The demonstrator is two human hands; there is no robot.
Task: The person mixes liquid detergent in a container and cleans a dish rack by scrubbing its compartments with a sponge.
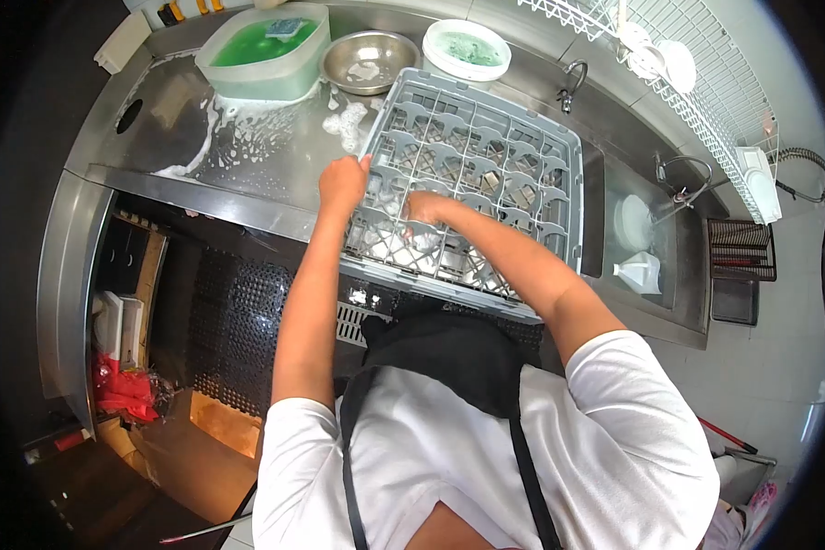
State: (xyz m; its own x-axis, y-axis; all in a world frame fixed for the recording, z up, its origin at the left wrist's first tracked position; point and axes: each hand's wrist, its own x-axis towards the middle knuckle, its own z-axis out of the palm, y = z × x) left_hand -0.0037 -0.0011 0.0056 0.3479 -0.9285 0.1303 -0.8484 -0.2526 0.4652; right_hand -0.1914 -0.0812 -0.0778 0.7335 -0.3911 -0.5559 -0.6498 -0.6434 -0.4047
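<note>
Two hands, set apart. Left hand (343,186) closed on the left rim of the grey rack (575,197); right hand (422,211) down among its front-left cells, fingers part hidden, so cannot tell whether they grip anything. Rack lies along the counter's (165,110) front edge, seemingly overhanging it. Clear glassware (426,241) near right hand. Judgement: brace the rim firmly, move straight up or down between dividers, avoid knocking glass.

Left arm (307,312) is being held out pretty much straight, left hand (343,185) kinda curled; right arm (522,261) is being angled far and left, right hand (423,209) dipped low.
</note>
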